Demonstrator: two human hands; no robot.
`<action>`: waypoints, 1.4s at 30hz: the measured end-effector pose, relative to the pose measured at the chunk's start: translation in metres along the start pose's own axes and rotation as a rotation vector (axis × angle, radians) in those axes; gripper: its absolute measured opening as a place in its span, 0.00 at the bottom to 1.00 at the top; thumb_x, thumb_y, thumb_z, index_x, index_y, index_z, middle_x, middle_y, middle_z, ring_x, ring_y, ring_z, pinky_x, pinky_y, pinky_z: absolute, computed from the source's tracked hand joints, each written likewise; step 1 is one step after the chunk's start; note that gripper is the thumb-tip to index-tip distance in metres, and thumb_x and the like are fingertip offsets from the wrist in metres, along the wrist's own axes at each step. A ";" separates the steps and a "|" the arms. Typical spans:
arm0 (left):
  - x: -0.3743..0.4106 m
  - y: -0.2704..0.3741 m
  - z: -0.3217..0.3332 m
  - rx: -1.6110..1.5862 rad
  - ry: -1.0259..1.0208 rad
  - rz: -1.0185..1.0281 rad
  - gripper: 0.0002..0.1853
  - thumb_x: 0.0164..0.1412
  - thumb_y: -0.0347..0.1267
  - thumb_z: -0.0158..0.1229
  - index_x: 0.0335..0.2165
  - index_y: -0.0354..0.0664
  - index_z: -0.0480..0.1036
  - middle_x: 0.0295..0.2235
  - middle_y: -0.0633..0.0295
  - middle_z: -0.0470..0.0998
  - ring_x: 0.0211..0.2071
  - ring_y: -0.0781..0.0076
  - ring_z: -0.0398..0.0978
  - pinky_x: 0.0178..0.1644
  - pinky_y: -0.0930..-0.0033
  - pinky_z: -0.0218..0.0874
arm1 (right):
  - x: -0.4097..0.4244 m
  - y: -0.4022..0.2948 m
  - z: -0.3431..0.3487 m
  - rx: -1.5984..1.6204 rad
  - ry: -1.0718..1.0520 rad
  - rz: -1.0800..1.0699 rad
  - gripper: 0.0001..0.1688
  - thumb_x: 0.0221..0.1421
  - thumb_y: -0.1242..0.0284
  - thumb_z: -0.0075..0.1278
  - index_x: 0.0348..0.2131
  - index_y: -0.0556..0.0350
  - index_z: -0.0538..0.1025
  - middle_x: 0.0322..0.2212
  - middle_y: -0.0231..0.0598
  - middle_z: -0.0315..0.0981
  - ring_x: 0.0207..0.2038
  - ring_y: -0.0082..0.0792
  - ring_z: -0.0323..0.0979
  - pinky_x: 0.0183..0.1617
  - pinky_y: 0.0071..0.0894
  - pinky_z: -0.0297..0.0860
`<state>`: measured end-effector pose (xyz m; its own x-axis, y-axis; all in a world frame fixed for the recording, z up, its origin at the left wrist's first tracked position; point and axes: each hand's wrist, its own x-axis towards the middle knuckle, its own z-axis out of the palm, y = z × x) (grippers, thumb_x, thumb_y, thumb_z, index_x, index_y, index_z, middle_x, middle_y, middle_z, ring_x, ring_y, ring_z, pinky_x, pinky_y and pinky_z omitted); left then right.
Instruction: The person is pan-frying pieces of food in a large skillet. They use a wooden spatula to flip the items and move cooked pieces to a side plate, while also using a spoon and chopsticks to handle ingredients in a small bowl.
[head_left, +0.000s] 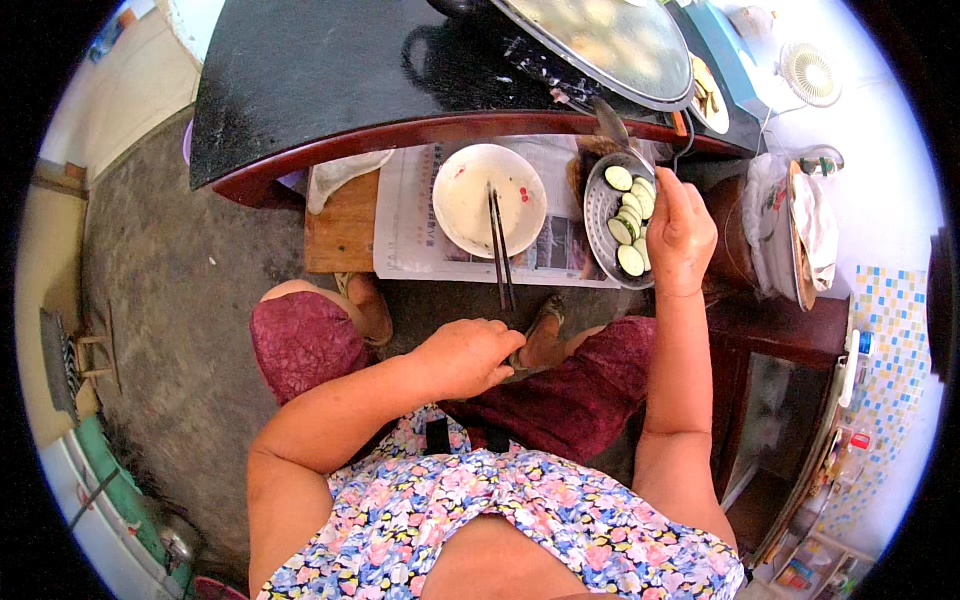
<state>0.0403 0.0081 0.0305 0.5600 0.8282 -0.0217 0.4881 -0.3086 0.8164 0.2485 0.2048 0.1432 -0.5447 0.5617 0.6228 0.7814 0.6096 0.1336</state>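
My right hand (681, 232) grips the handle of a metal spatula (611, 124), whose blade points up toward the counter edge. Below that hand, partly hidden by it, is a perforated metal dish (598, 202) holding several sliced zucchini rounds (630, 260). My left hand (472, 356) hangs over my lap with loosely bent fingers, thumb apart, and holds nothing. Before it stands a white bowl (457, 232) of pale batter with red specks at its inner wall. Dark chopsticks (501, 262) lean in the bowl, their ends jutting over the rim toward me.
A wide pan under a steamy glass lid (600, 45) sits on the black counter (300, 82). Beside it is a plate (718, 116) of sliced food. Newspaper (405, 187) covers part of a low wooden bench (341, 232). A covered container (772, 225) stands at right.
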 end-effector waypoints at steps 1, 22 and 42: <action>0.001 0.000 0.001 -0.004 -0.010 0.009 0.21 0.56 0.36 0.63 0.47 0.41 0.72 0.37 0.50 0.76 0.42 0.46 0.76 0.45 0.49 0.69 | 0.003 0.001 -0.001 0.001 -0.015 -0.019 0.14 0.53 0.81 0.54 0.40 0.48 0.78 0.23 0.40 0.71 0.25 0.47 0.73 0.28 0.41 0.70; 0.011 0.002 0.007 0.008 -0.015 0.014 0.21 0.55 0.36 0.64 0.47 0.42 0.72 0.38 0.50 0.77 0.42 0.46 0.76 0.45 0.49 0.69 | 0.029 0.002 0.004 0.056 -0.019 -0.156 0.16 0.53 0.82 0.55 0.42 0.48 0.79 0.23 0.40 0.69 0.25 0.47 0.72 0.28 0.40 0.69; 0.004 0.000 0.003 0.002 -0.008 0.014 0.22 0.55 0.36 0.64 0.48 0.41 0.72 0.37 0.50 0.77 0.41 0.46 0.76 0.44 0.49 0.69 | 0.055 -0.017 0.014 0.000 0.012 -0.304 0.21 0.44 0.80 0.53 0.42 0.50 0.78 0.23 0.35 0.68 0.26 0.40 0.73 0.28 0.38 0.71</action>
<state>0.0447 0.0103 0.0292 0.5720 0.8201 -0.0147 0.4813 -0.3211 0.8156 0.2010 0.2336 0.1644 -0.7501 0.3464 0.5633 0.5829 0.7486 0.3158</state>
